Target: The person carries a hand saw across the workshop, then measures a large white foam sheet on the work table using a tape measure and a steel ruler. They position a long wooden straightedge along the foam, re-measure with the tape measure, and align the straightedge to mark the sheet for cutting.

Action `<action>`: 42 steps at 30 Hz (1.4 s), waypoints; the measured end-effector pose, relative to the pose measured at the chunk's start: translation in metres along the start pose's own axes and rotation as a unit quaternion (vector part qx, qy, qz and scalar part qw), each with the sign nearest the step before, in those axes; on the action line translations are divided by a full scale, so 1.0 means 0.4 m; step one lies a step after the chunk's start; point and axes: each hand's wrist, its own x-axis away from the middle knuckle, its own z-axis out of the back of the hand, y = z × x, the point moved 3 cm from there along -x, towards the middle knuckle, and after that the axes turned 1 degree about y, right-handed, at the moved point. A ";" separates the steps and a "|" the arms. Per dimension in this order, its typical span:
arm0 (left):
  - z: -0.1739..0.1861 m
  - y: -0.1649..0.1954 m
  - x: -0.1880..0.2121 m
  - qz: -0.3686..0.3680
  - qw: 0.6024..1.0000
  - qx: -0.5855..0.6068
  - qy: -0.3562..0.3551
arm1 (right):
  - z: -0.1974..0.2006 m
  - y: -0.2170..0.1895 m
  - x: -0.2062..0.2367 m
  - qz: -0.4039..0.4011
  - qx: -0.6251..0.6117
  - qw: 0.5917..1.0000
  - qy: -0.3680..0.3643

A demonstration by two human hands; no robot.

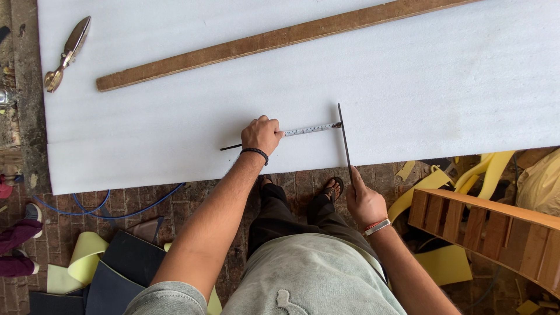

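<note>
White, soft foam sheet fills my view, a long wooden batten lying across it. My left hand pins the steel tape measure flat; my right hand pinches a thin dark blade at the tape's end.

White foam sheet, brown wooden slat, blue hose, yellow foam scraps.

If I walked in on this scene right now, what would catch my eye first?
A big white foam sheet fills the upper view, with a long wooden batten lying slantwise on it. At its near edge, the left hand presses down a tape measure, while the right hand holds a thin dark blade against the tape's end.
</note>
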 end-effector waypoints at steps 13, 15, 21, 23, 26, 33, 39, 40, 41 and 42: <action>-0.003 -0.001 -0.003 -0.010 1.000 -0.002 0.006 | -0.014 -0.046 0.019 -0.021 0.013 0.999 0.021; -0.006 -0.004 -0.005 -0.014 1.000 0.007 0.015 | -0.009 -0.045 0.024 -0.018 0.002 0.998 0.055; -0.017 -0.009 -0.008 -0.016 1.000 0.008 -0.001 | -0.015 -0.040 0.012 -0.052 0.026 0.998 0.019; -0.020 -0.010 -0.009 -0.011 1.000 0.004 -0.004 | -0.018 -0.040 0.007 -0.055 0.035 0.998 0.011; -0.022 -0.009 -0.008 -0.012 1.000 -0.001 -0.009 | -0.016 -0.039 0.014 -0.049 0.034 0.998 0.028; -0.022 -0.010 -0.001 -0.022 1.000 -0.002 -0.005 | -0.018 -0.035 0.027 -0.092 0.033 0.995 -0.015; -0.031 -0.010 0.001 -0.012 1.000 -0.005 -0.015 | -0.038 -0.019 0.070 -0.079 0.033 0.996 0.027; -0.034 -0.015 0.001 -0.011 1.000 0.001 -0.020 | -0.041 -0.010 0.095 -0.079 0.035 0.996 0.025; -0.036 -0.019 0.002 -0.011 1.000 0.009 -0.026 | -0.049 -0.002 0.124 -0.085 0.031 0.996 0.010; -0.037 -0.021 -0.002 -0.010 0.999 0.018 -0.031 | -0.055 0.010 0.154 -0.089 0.029 0.996 -0.006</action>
